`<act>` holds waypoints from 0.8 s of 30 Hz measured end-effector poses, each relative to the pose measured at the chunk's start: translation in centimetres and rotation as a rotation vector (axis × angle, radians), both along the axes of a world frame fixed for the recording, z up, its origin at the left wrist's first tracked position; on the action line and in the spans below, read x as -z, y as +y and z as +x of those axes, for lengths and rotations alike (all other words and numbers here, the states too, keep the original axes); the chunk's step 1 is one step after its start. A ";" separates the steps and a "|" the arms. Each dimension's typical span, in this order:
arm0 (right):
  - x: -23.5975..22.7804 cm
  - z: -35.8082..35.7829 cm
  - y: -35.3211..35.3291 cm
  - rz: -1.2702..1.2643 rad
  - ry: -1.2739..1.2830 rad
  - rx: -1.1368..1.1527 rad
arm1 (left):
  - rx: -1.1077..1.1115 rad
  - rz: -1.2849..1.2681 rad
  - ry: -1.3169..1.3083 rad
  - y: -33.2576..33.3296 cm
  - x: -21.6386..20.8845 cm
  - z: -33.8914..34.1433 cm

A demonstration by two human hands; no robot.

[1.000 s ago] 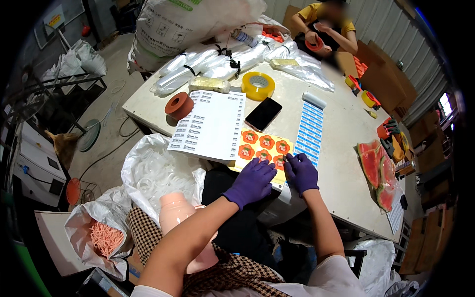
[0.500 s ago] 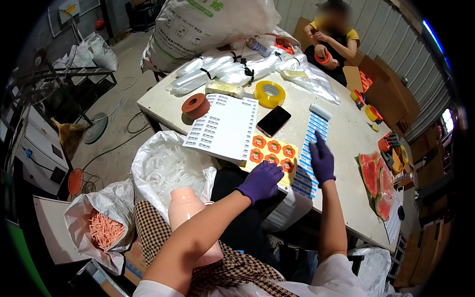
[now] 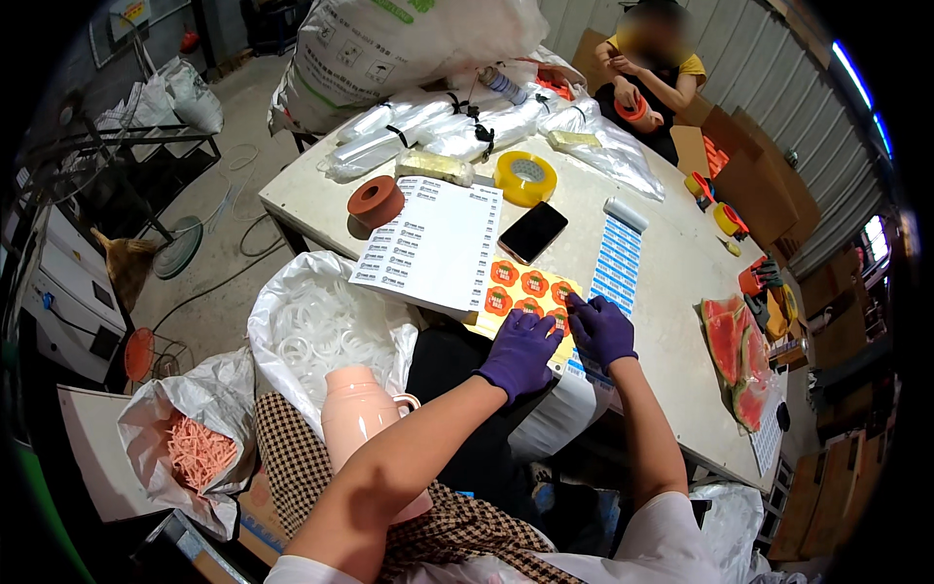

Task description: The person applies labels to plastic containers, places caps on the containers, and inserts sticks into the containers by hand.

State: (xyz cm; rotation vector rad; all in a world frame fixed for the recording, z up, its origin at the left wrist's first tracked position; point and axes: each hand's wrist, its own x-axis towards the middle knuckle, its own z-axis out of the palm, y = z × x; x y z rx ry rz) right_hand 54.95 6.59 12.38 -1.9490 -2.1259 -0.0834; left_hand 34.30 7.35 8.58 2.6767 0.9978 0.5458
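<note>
A yellow sheet of round orange-red stickers (image 3: 533,282) lies at the table's near edge. My left hand (image 3: 520,355), in a purple glove, rests on the sheet's near part, its fingers extended over it. Close beside it, my right hand (image 3: 603,334), gloved alike, has bent fingers with the tips at the sheet's right-hand stickers; whatever they pinch is hidden. Under and beyond the right hand runs a strip of blue-and-white labels (image 3: 618,258), its far end rolled up. A pink jug-shaped bottle with a handle (image 3: 355,414) leans in my lap behind my left forearm.
Left of the stickers lies a stack of white label sheets (image 3: 428,248), with brown tape (image 3: 376,201), yellow tape (image 3: 525,179) and a phone (image 3: 533,234) around it. Watermelon slices (image 3: 735,360) lie right. Sacks of clear rings (image 3: 326,331) and pink pieces (image 3: 199,453) stand left. A co-worker (image 3: 647,83) sits opposite.
My right hand has come left and nearer, from above the blue label strip to the sticker sheet beside my left hand. My left hand stays on the sheet. The view has shifted slightly.
</note>
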 end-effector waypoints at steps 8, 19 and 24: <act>-0.7 8.4 4.4 0.389 1.183 0.020 | 0.160 0.104 -0.292 1.3 1.8 0.8; -2.4 -19.2 -13.1 0.123 0.530 -0.617 | -0.436 -0.512 -0.129 -3.5 -0.9 -30.4; -1.3 -23.4 -16.5 0.157 0.424 -0.756 | -0.475 -0.475 -0.564 -10.5 0.6 -29.9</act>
